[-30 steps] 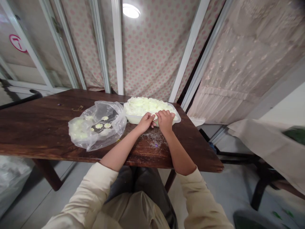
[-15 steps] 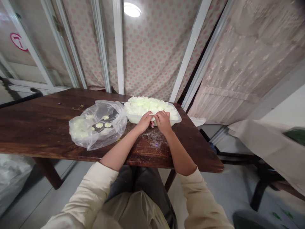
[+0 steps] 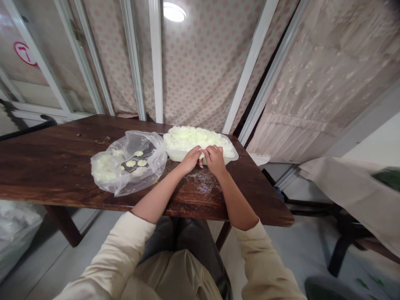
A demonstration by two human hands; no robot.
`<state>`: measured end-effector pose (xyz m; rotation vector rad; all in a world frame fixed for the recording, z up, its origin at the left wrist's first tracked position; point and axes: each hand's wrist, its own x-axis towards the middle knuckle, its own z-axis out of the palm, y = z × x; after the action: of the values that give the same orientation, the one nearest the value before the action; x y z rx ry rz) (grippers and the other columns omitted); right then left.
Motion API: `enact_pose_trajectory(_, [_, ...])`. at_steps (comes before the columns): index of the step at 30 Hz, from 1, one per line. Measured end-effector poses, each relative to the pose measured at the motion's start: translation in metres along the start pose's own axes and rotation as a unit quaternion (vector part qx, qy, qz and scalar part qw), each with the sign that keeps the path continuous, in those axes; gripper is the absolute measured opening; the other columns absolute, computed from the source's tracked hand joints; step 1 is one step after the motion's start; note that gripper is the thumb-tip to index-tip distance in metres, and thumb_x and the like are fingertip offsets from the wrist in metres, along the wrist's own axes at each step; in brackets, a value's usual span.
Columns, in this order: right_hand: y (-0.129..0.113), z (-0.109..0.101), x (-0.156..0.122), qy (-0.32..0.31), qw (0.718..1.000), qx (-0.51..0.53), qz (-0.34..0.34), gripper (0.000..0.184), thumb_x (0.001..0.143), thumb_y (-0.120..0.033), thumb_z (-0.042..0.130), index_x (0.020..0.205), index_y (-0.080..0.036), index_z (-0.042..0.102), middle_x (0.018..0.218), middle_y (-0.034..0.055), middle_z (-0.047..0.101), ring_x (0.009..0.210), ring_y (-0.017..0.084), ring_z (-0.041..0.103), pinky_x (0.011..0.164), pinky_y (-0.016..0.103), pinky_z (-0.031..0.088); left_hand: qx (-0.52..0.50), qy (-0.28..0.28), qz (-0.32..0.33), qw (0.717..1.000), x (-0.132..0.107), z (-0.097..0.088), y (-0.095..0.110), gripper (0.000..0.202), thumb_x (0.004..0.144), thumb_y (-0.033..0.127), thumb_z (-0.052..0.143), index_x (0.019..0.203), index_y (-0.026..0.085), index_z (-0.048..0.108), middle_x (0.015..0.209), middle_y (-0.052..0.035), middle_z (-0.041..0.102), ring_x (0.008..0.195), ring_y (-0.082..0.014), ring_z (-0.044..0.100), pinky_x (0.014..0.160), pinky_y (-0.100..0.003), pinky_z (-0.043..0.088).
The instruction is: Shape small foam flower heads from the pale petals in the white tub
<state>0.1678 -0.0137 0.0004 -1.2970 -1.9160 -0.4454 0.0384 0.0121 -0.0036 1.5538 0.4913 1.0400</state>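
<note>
My left hand (image 3: 190,161) and my right hand (image 3: 215,159) meet at the near edge of a white plastic tub (image 3: 177,156). Between their pinched fingertips is a small pale flower-like piece (image 3: 201,154), mostly covered by the fingers. The tub is heaped with many soft, pale yellow-green flower-like pieces (image 3: 196,136). To the left lies a clear plastic bag (image 3: 150,175), crumpled and open toward the tub. Several flat, scalloped pale yellow flower pieces (image 3: 130,163) show in it or through it.
The dark wooden table (image 3: 46,166) has fine pale scraps (image 3: 201,183) near its front edge. A thin tie (image 3: 103,141) lies behind the bag. Glazed doors with a dotted curtain (image 3: 193,75) stand beyond. A large translucent bag (image 3: 17,233) sits on the floor at left.
Both hands stay at the tub's near edge; their fingers shift slightly, and a bit more of the pale piece shows between them. The bag and tub look unmoved.
</note>
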Motion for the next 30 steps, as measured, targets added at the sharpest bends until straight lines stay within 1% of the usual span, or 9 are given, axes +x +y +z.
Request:
enact_pose_trajectory(3, [-0.0005,0.0009,-0.0004,0.007,0.999,0.049,0.015,0.03,0.091,-0.035,0.029,0.077,-0.019,0.05,0.075,0.003,0.057,0.079,0.017,0.048,0.078,0.033,0.028,0.008,0.0,0.006,1.0,-0.0004,0.0005,0.0004,0.026,0.082,0.042,0.043,0.072,0.019,0.039,0.05,0.0045,0.042,0.045,-0.0097,0.045,0.05,-0.027,0.045])
enact_pose_trajectory(5, [-0.0012,0.0022,-0.0001,0.02,0.991,0.127,0.036,0.029,0.09,-0.037,0.029,0.087,-0.02,0.053,0.084,0.0036,0.059,0.083,0.016,0.051,0.08,0.033,0.031,0.031,-0.005,0.013,0.999,-0.0012,0.0004,0.0016,0.028,0.082,0.045,0.041,0.075,0.018,0.043,0.048,0.0046,0.043,0.043,-0.0099,0.046,0.049,-0.027,0.045])
enact_pose_trajectory(7, [-0.0018,0.0034,0.001,0.024,0.973,0.22,0.062,0.032,0.089,-0.042,0.031,0.092,-0.021,0.054,0.088,0.0036,0.06,0.085,0.016,0.053,0.079,0.031,0.034,0.061,-0.009,0.021,0.998,-0.0025,0.0001,0.0034,0.031,0.083,0.047,0.039,0.079,0.017,0.048,0.046,0.0047,0.044,0.042,-0.0104,0.047,0.048,-0.026,0.044])
enact_pose_trajectory(11, [-0.0008,0.0039,0.0051,0.005,0.925,0.359,0.124,0.033,0.081,-0.051,0.043,0.08,-0.02,0.056,0.077,0.002,0.058,0.076,0.015,0.053,0.069,0.028,0.04,0.08,0.008,0.024,0.997,-0.0051,-0.0004,0.0064,0.034,0.082,0.049,0.04,0.074,0.017,0.047,0.042,0.0057,0.041,0.037,-0.0098,0.045,0.044,-0.025,0.043])
enact_pose_trajectory(15, [0.003,0.003,0.008,0.018,0.887,0.427,0.173,0.03,0.071,-0.049,0.057,0.074,-0.019,0.054,0.069,-0.0006,0.053,0.065,0.012,0.048,0.064,0.027,0.04,0.086,0.043,0.023,0.995,-0.0052,-0.0009,0.0061,0.037,0.079,0.052,0.045,0.064,0.018,0.04,0.041,0.0071,0.037,0.034,-0.0062,0.038,0.039,-0.021,0.038])
enact_pose_trajectory(17, [0.0048,0.0035,0.0082,0.023,0.885,0.43,0.176,0.029,0.071,-0.048,0.057,0.073,-0.019,0.052,0.067,-0.0015,0.05,0.064,0.011,0.046,0.064,0.026,0.04,0.09,0.054,0.025,0.994,-0.0044,-0.0013,0.0056,0.035,0.078,0.052,0.047,0.07,0.018,0.043,0.042,0.008,0.037,0.033,-0.0054,0.037,0.037,-0.019,0.035])
enact_pose_trajectory(20, [0.0066,0.0054,0.0077,0.025,0.894,0.413,0.171,0.029,0.075,-0.048,0.052,0.072,-0.019,0.05,0.066,-0.0024,0.046,0.063,0.011,0.043,0.064,0.026,0.038,0.084,0.051,0.026,0.995,-0.0037,-0.0016,0.0059,0.033,0.078,0.051,0.048,0.082,0.018,0.046,0.043,0.0089,0.036,0.032,-0.0056,0.037,0.036,-0.018,0.032])
enact_pose_trajectory(24, [0.0064,0.0065,0.0077,0.035,0.902,0.4,0.159,0.031,0.078,-0.05,0.046,0.071,-0.02,0.044,0.064,-0.0033,0.04,0.061,0.01,0.039,0.062,0.025,0.035,0.084,0.033,0.023,0.996,-0.0047,-0.0009,0.0078,0.031,0.077,0.048,0.051,0.081,0.018,0.046,0.044,0.0091,0.036,0.031,-0.0054,0.037,0.035,-0.018,0.03])
enact_pose_trajectory(30, [0.0026,0.0035,0.0084,0.033,0.912,0.384,0.14,0.034,0.08,-0.053,0.043,0.069,-0.02,0.041,0.063,-0.0033,0.037,0.061,0.011,0.037,0.061,0.025,0.034,0.085,0.048,0.02,0.995,-0.0053,-0.0008,0.0075,0.027,0.077,0.044,0.052,0.082,0.018,0.046,0.044,0.0097,0.036,0.031,-0.0045,0.036,0.034,-0.016,0.027])
